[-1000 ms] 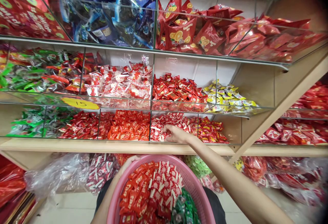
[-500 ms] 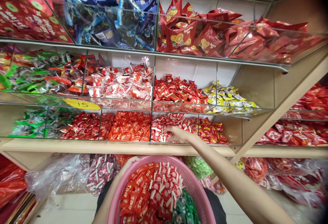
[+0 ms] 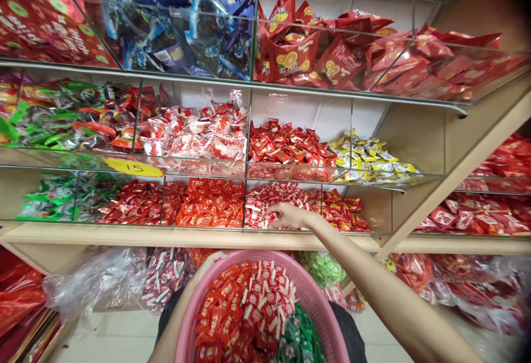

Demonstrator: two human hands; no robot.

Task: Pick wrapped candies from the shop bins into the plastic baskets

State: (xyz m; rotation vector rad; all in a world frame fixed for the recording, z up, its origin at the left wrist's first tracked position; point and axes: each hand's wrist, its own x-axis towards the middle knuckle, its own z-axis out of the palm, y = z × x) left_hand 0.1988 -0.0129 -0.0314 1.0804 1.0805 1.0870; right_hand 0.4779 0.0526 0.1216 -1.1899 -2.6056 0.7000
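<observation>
My left hand (image 3: 212,260) grips the upper left rim of a pink plastic basket (image 3: 186,302) in front of my body. Inside it lie orange-red wrapped candies (image 3: 219,307), red-and-white wrapped candies (image 3: 269,294) and green wrapped candies (image 3: 301,335). My right hand (image 3: 286,216) reaches into a bottom-shelf compartment, over a pile of red-and-white candies (image 3: 257,197) like those in the basket. Its fingers curve down at the pile; their tips are partly hidden, and whether they hold a candy is not visible.
Clear dividers and front panels edge the shelf compartments. Left of my right hand is a pile of orange-red candies (image 3: 211,202); right of it, red-and-yellow ones (image 3: 344,211). A yellow price tag (image 3: 133,167) hangs above. Clear plastic bags (image 3: 99,280) lie beneath the wooden ledge (image 3: 124,237).
My right hand has shifted very slightly to the right over the red-and-white candies. The basket and my left hand stay almost where they were.
</observation>
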